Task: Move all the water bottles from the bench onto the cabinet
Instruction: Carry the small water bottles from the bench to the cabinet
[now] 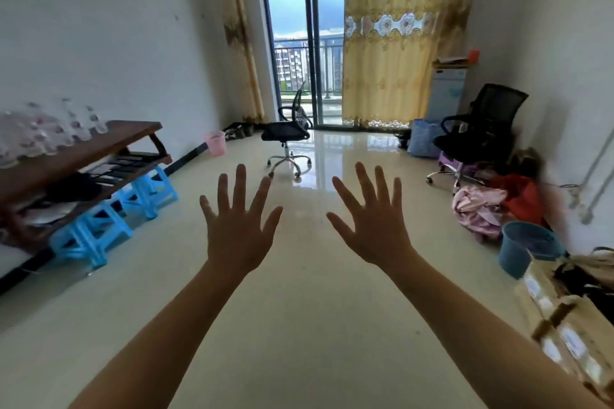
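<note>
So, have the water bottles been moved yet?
Nothing looks done: the water bottles crowd the bench on the left, and none shows on the pale blue cabinet by the curtain. Nothing is in hand: the left hand and right hand are spread open, empty. Left: carrying every bottle across.

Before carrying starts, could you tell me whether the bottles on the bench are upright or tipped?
Upright: the water bottles stand in rows on the bench, necks up, though blurred.
</note>
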Motion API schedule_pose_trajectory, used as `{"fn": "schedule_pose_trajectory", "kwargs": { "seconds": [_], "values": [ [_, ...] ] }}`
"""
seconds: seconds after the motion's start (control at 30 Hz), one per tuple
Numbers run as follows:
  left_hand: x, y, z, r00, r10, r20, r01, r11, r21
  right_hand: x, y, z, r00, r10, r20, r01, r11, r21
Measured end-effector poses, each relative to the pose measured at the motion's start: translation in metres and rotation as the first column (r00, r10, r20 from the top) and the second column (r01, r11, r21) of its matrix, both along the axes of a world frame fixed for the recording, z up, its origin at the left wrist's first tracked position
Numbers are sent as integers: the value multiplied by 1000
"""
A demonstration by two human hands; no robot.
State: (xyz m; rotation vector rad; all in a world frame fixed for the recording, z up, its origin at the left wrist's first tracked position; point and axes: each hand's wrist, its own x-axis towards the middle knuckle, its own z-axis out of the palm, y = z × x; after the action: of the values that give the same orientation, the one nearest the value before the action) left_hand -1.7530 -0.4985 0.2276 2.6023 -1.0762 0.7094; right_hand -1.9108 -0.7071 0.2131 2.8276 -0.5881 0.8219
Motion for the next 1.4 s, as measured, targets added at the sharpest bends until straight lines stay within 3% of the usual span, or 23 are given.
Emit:
{"fn": "schedule_pose_trajectory", "kwargs": {
  "seconds": [0.37,0.7,0.87,1.0,1.23,1.4],
  "values": [
    [272,15,20,926,375,33,-377,922,91,367,-37,14,948,317,-32,-317,948,-21],
    [458,130,-18,709,701,-76,-689,711,141,640,64,-17,755,645,-114,-644,763,56],
    [585,168,-34,676,725,-131,-702,688,186,776,108,-36,717,666,-209,-671,740,56],
    [692,182,-23,703,699,-130,-673,713,198,879,121,-28,716,661,-227,-670,741,47],
    [877,155,-22,774,625,-104,-588,770,249,1043,98,-35,751,630,-197,-628,774,77],
    [1035,122,-50,751,646,-132,-582,744,328,1201,68,-73,754,625,-203,-615,780,117]
  ]
}}
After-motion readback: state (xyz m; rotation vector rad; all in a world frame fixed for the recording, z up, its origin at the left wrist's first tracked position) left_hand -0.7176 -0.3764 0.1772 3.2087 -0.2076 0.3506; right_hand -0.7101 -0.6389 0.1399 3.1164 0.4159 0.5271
